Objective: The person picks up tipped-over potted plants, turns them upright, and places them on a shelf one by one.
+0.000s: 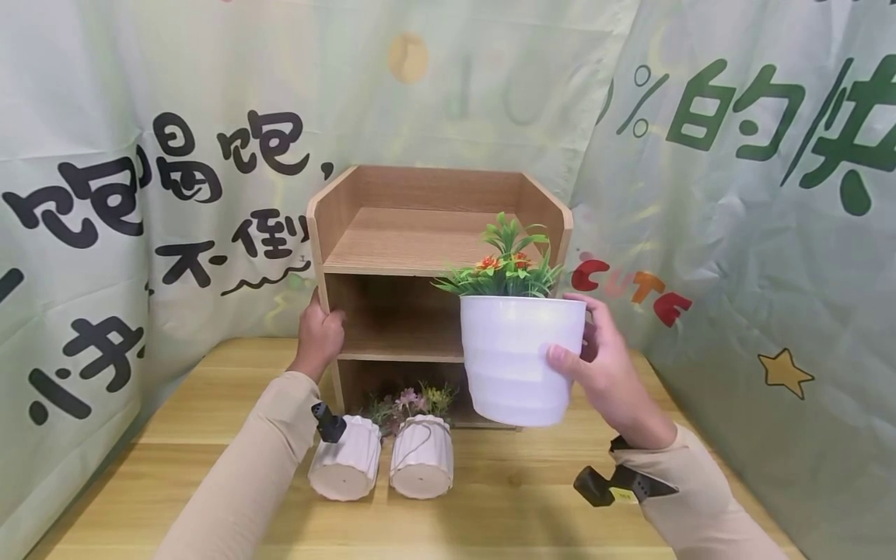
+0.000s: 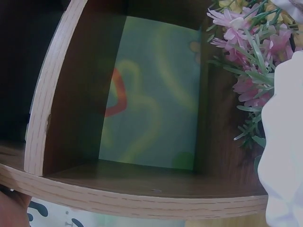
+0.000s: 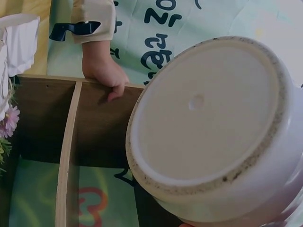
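Note:
My right hand [image 1: 612,365] grips a white flower pot [image 1: 521,365] by its right side, thumb on the front. Green leaves and orange flowers [image 1: 505,264] rise from its top. The pot is held up in front of the wooden shelf [image 1: 420,237]; its underside [image 3: 208,113] fills much of the right wrist view. My left hand [image 1: 318,338] holds the shelf's left side panel, thumb on the inner side. In the right wrist view, that left hand [image 3: 104,68] hooks over the panel edge. Some fingers of both hands are hidden.
Two small white pots [image 1: 422,459] lie on their sides before the shelf, bases towards me. Their pink and yellow flowers [image 1: 413,400] point at the lowest compartment. A wooden table [image 1: 189,459] bears everything. Printed cloth [image 1: 448,101] hangs behind and on both sides.

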`<action>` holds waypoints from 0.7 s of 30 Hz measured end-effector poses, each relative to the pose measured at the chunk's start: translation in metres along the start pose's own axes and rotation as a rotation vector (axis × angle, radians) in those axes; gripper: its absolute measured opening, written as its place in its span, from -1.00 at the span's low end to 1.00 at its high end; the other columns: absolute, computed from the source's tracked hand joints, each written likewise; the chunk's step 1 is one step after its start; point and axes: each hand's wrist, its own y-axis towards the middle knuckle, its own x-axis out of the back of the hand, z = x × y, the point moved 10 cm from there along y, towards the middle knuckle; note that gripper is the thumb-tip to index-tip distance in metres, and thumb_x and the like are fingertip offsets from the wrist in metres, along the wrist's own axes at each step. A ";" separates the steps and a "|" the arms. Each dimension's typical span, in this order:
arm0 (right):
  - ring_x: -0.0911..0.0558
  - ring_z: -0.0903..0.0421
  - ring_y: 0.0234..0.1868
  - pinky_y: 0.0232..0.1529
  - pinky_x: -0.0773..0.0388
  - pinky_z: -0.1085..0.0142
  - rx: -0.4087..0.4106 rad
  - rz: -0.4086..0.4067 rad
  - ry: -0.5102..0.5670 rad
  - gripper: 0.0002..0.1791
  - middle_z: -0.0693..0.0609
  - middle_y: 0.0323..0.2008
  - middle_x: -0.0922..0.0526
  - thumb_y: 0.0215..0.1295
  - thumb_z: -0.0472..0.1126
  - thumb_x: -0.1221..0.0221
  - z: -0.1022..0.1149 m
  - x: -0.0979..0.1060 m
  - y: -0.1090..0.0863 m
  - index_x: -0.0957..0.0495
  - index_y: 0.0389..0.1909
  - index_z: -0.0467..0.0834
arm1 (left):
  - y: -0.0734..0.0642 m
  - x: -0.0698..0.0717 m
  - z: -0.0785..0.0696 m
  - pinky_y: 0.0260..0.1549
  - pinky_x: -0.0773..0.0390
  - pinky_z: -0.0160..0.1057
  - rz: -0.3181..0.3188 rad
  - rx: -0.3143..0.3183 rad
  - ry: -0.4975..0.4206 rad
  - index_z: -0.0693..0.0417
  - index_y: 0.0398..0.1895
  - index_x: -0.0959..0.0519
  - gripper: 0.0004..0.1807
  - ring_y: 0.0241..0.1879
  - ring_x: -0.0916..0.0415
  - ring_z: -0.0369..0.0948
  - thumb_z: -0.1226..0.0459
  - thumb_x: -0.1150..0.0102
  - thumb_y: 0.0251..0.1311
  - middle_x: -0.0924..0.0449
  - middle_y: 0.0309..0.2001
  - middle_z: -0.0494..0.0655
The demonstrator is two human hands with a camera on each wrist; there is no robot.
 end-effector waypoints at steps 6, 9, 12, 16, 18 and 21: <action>-0.56 -0.08 -0.06 -0.21 -0.62 0.21 -0.010 -0.025 -0.025 -0.26 -0.28 0.06 -0.41 0.22 -0.26 -0.15 0.000 0.004 0.006 -0.03 0.37 -0.16 | 0.000 -0.001 0.000 0.15 -0.33 0.08 0.008 0.011 -0.005 0.30 0.22 -0.32 -0.48 0.09 -0.43 0.19 0.41 0.07 0.12 -0.49 0.07 0.41; -0.58 -0.06 -0.08 -0.22 -0.62 0.23 -0.007 -0.040 -0.016 -0.25 -0.30 0.05 -0.41 0.20 -0.28 -0.16 0.002 0.005 0.009 -0.03 0.37 -0.17 | -0.001 -0.001 0.000 0.16 -0.32 0.08 0.009 0.018 0.000 0.29 0.24 -0.31 -0.46 0.10 -0.42 0.19 0.40 0.07 0.12 -0.48 0.08 0.41; -0.58 -0.05 -0.07 -0.21 -0.62 0.25 -0.005 -0.053 -0.016 -0.23 -0.30 0.06 -0.41 0.20 -0.29 -0.17 0.003 0.007 0.011 -0.03 0.38 -0.16 | -0.002 0.000 -0.002 0.17 -0.31 0.08 0.009 0.018 -0.002 0.30 0.25 -0.30 -0.46 0.12 -0.42 0.20 0.40 0.08 0.12 -0.47 0.09 0.41; -0.58 -0.06 -0.07 -0.21 -0.61 0.27 -0.001 -0.066 -0.019 -0.24 -0.29 0.06 -0.42 0.20 -0.29 -0.17 0.007 0.008 0.014 -0.03 0.38 -0.16 | -0.003 0.000 -0.004 0.17 -0.31 0.08 0.008 0.015 -0.005 0.32 0.24 -0.31 -0.46 0.12 -0.41 0.20 0.40 0.08 0.11 -0.47 0.09 0.42; -0.57 -0.07 -0.07 -0.21 -0.61 0.27 0.006 -0.072 -0.019 -0.24 -0.28 0.06 -0.41 0.20 -0.29 -0.17 0.009 0.009 0.015 -0.03 0.37 -0.16 | -0.003 0.000 -0.004 0.17 -0.31 0.08 0.006 0.013 -0.005 0.33 0.23 -0.31 -0.46 0.11 -0.42 0.20 0.41 0.08 0.11 -0.48 0.09 0.42; -0.56 -0.07 -0.06 -0.20 -0.61 0.29 0.021 -0.082 -0.010 -0.24 -0.28 0.07 -0.41 0.20 -0.30 -0.18 0.014 0.010 0.018 -0.03 0.38 -0.16 | -0.002 0.000 -0.002 0.17 -0.31 0.07 0.007 0.013 -0.005 0.32 0.24 -0.31 -0.47 0.12 -0.42 0.19 0.41 0.08 0.13 -0.48 0.09 0.41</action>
